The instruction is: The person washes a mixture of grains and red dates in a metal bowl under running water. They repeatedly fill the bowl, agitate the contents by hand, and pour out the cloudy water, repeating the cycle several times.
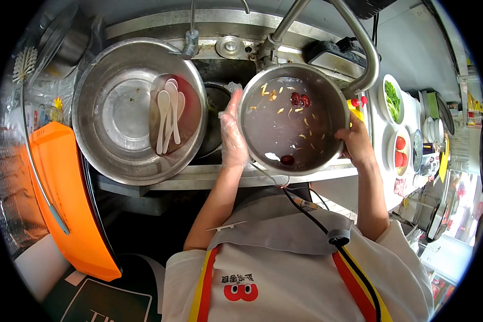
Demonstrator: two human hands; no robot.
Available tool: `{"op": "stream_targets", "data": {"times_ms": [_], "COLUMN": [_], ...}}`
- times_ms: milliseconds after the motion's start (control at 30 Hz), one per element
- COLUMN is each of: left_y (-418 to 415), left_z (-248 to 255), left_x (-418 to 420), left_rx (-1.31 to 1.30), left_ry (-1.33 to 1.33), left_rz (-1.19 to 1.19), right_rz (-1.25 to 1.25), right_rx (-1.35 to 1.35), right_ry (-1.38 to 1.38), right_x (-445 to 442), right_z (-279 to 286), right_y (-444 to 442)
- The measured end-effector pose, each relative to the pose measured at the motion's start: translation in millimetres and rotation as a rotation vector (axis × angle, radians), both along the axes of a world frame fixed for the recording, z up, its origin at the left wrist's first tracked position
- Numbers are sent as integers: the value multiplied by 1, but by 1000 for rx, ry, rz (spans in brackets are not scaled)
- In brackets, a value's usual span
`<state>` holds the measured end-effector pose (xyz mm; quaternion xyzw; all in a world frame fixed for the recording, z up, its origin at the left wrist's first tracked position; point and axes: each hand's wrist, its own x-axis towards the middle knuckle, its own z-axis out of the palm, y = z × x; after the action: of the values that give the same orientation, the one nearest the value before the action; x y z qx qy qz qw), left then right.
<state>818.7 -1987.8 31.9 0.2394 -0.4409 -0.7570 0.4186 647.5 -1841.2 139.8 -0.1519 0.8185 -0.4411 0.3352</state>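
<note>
A round steel pot (294,133) holds cloudy liquid with red dates (300,100) and small yellowish bits afloat in it. My left hand (234,131), in a clear plastic glove, presses flat against the pot's left side. On the right, my right hand (358,141), which looks bare, grips the rim with the thumb over the edge. To the left of the pot, a large steel basin (116,108) contains several white spoons (171,112) lying together in reddish liquid.
Behind the pot stand a thick curved metal pipe (364,44) and a small tap (190,44). An orange board or lid (72,197) and a long-handled brush (28,120) lie at left. Dishes of greens (392,100) and tomatoes (401,151) stand at right.
</note>
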Motion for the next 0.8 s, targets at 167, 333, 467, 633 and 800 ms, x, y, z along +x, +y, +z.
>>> {"op": "stream_targets", "data": {"times_ms": [167, 333, 467, 633, 800], "left_y": [-18, -21, -22, -21, -21], "left_z": [-11, 1, 1, -2, -6], "left_x": [-2, -4, -1, 2, 3], "left_rx": [-123, -280, -371, -436, -470], "left_ry": [-43, -229, -264, -322, -367], "left_rz": [-33, -23, 4, 59, 99], "right_rz": [13, -2, 30, 69, 41], "right_rx": [39, 99, 157, 140, 198], "right_ry": [14, 20, 33, 91, 102], "right_x": [-1, 5, 8, 3, 1], "right_z": [3, 10, 19, 11, 9], "right_y": [2, -3, -6, -3, -2]}}
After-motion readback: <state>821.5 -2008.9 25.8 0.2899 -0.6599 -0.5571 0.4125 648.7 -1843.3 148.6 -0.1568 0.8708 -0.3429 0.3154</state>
